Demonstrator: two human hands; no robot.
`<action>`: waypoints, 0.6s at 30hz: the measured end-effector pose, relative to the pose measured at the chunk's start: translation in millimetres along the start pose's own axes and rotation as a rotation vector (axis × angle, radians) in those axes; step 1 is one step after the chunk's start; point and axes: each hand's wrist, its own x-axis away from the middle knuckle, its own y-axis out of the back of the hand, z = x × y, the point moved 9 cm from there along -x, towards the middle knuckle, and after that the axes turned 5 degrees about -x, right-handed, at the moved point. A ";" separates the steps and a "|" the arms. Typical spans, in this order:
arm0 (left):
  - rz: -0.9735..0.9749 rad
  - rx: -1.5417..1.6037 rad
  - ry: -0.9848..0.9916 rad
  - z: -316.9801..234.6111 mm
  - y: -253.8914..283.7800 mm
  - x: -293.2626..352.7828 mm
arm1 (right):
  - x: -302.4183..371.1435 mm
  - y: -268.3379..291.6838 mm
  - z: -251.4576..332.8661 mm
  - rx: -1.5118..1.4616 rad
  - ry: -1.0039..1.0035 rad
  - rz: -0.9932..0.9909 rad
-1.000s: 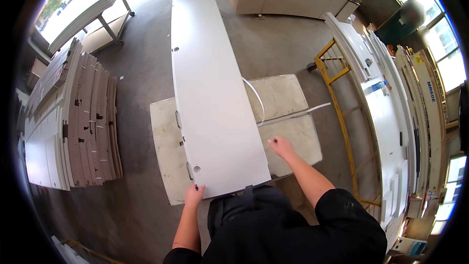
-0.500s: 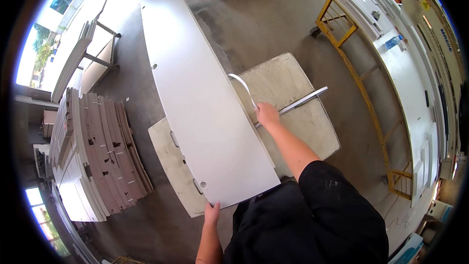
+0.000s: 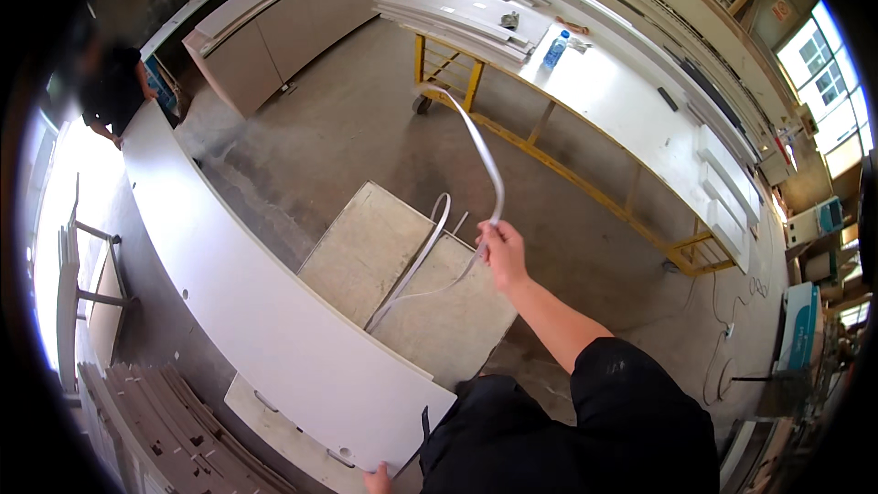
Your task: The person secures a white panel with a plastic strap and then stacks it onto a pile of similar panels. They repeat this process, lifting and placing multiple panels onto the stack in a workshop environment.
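A long white panel stretches from in front of me to the far left, lying across a pale worktop. My left hand, partly cut off by the lower edge of the view, grips the panel's near end with the thumb on top. Out to the right of the panel, my right hand is closed on a thin, flexible white strip. One end of the strip arcs up and away above the hand; the rest loops down over the worktop. Small round holes show along the panel.
At the panel's far end a person in dark clothes has hands on it. A yellow-framed cart carries white boards and a water bottle. Stacked brown boards stand at the lower left. Cables lie on the floor at right.
My view has turned to the right. My right hand has lifted the strip away from the panel, and its loose end now swings out over the floor. My left hand stays at the panel's near end.
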 end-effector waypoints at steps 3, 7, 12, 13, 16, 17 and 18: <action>0.018 -0.110 0.034 -31.1 5.9 -1.8 | -46.2 101.6 76.9 -0.129 0.163 -0.281; 0.037 -0.159 0.045 -74.8 -5.5 -15.1 | -33.1 113.6 78.8 0.247 -0.098 -0.001; 0.053 -0.181 0.035 -131.4 -36.6 -34.7 | 79.8 74.9 -35.1 0.174 -0.608 0.326; 0.054 -0.185 0.031 -143.7 -43.4 -37.5 | 98.1 79.8 -47.6 0.125 -0.710 0.289; 0.067 -0.188 0.021 -171.5 -57.6 -44.1 | 67.8 117.3 -35.1 0.033 -0.691 0.174; 0.066 -0.186 0.017 -180.6 -61.5 -46.4 | 22.3 150.9 -0.5 0.015 -0.557 -0.017; 0.071 -0.189 0.011 -187.2 -63.9 -47.5 | -39.9 197.5 53.3 0.065 -0.355 -0.109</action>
